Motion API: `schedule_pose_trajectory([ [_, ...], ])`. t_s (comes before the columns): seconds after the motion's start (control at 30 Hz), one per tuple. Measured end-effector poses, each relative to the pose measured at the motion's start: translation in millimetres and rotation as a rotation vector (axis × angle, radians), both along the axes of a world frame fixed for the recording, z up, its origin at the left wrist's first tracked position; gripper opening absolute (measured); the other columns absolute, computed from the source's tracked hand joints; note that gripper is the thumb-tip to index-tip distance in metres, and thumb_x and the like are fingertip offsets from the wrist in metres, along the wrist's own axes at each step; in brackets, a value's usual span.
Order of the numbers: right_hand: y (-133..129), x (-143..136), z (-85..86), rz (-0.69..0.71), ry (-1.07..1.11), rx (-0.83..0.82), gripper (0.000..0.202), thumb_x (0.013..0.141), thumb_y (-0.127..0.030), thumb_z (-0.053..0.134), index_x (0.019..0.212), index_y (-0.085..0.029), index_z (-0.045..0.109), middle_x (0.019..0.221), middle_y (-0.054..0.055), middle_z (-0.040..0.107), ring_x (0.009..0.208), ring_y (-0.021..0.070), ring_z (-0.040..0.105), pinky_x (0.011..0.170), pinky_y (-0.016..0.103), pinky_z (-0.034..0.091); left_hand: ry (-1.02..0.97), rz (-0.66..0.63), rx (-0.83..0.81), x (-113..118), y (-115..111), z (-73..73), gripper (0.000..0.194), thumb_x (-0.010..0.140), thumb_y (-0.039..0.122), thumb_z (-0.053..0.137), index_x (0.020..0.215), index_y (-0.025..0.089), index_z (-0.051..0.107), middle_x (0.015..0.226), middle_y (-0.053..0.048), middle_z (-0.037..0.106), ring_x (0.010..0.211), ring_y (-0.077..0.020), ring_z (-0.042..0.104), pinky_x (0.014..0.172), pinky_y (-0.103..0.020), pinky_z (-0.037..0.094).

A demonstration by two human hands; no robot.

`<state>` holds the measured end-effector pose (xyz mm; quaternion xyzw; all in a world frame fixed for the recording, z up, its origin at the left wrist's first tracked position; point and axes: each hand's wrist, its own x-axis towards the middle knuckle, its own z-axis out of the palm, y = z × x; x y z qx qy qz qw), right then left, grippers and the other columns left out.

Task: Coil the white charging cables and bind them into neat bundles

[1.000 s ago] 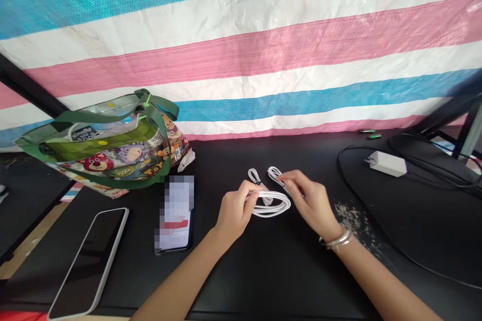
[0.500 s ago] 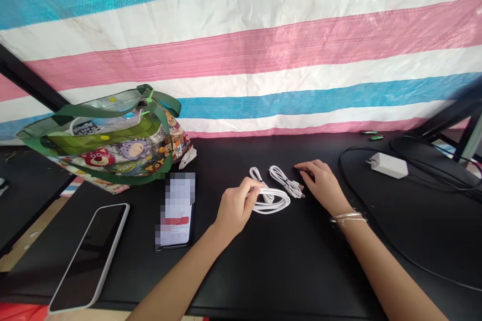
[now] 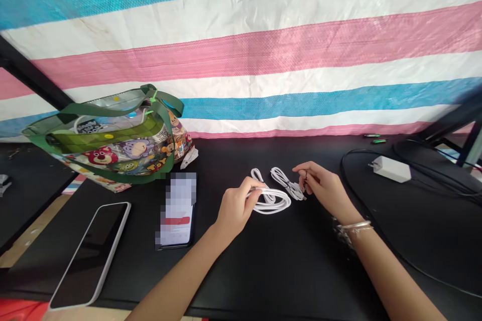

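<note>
My left hand (image 3: 238, 206) is closed on a coiled white charging cable (image 3: 280, 205), pinching its left side between thumb and fingers. The coil lies partly over a smaller bundled white cable (image 3: 257, 174). A third white cable (image 3: 283, 180), bound in the middle by a dark tie, sits just to the right. Beside that bundle, my right hand (image 3: 320, 183) is raised slightly off the table, fingers curled together. A thin black twist tie (image 3: 305, 174) shows as a small loop at its fingertips.
A clear, green-handled cartoon bag (image 3: 124, 145) stands at the back left. A lit phone (image 3: 176, 210) and a white-edged dark phone (image 3: 90, 256) lie in front. At right are a white charger (image 3: 391, 168), black cords (image 3: 350, 180) and green-black small sticks (image 3: 378, 141).
My right hand has lifted and turned from the table, bringing the black twist tie into view at its fingers. My left hand stays on the coiled cable. The view shifts slightly.
</note>
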<state>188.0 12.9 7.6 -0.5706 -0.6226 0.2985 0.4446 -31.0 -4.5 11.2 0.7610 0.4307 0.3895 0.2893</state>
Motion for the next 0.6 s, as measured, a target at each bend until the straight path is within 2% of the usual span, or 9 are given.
schedule_pose_trajectory([
  [0.1, -8, -18, 8.0, 0.085, 0.145, -0.087, 0.03, 0.078, -0.051, 0.056, 0.079, -0.021, 0.054, 0.046, -0.006, 0.049, 0.036, 0.0092, 0.04, 0.038, 0.023, 0.032, 0.05, -0.027, -0.046, 1, -2, 0.2, 0.026, 0.092, 0.028, 0.038, 0.093, 0.02, 0.062, 0.082, -0.002, 0.073, 0.062, -0.0133, 0.065, 0.062, -0.021, 0.046],
  [0.23, -18, -38, 12.6, 0.256, 0.245, -0.203, 0.04, 0.077, -0.061, 0.054, 0.077, -0.023, 0.043, 0.044, -0.01, 0.042, 0.035, 0.0072, 0.033, 0.037, 0.022, 0.026, 0.091, -0.146, -0.088, 2, -5, -0.5, 0.028, 0.092, 0.03, 0.038, 0.095, 0.021, 0.064, 0.08, -0.001, 0.073, 0.06, -0.0132, 0.064, 0.063, -0.022, 0.046],
  [0.37, -25, -48, 15.1, 0.407, 0.23, -0.241, 0.037, 0.082, -0.059, 0.05, 0.076, -0.024, 0.04, 0.047, -0.01, 0.037, 0.039, 0.0076, 0.032, 0.041, 0.022, 0.026, 0.111, -0.278, -0.123, 4, -8, -1.8, 0.03, 0.092, 0.032, 0.038, 0.097, 0.023, 0.066, 0.082, 0.0, 0.073, 0.06, -0.0124, 0.062, 0.062, -0.021, 0.044],
  [0.47, -27, -49, 15.5, 0.426, 0.194, -0.197, 0.033, 0.084, -0.054, 0.047, 0.076, -0.024, 0.039, 0.046, -0.01, 0.035, 0.041, 0.0083, 0.032, 0.044, 0.023, 0.028, 0.118, -0.301, -0.142, 5, -9, -2.3, 0.031, 0.092, 0.033, 0.038, 0.098, 0.023, 0.066, 0.07, 0.002, 0.068, 0.05, -0.0104, 0.054, 0.057, -0.02, 0.04],
  [0.6, -27, -47, 14.4, 0.387, 0.182, -0.191, 0.028, 0.084, -0.047, 0.049, 0.077, -0.025, 0.034, 0.046, -0.011, 0.036, 0.041, 0.0077, 0.029, 0.043, 0.022, 0.024, 0.075, -0.262, -0.206, 6, -11, -1.2, 0.031, 0.092, 0.035, 0.037, 0.092, 0.021, 0.065, 0.055, 0.006, 0.054, 0.042, -0.0083, 0.039, 0.051, -0.02, 0.033],
])
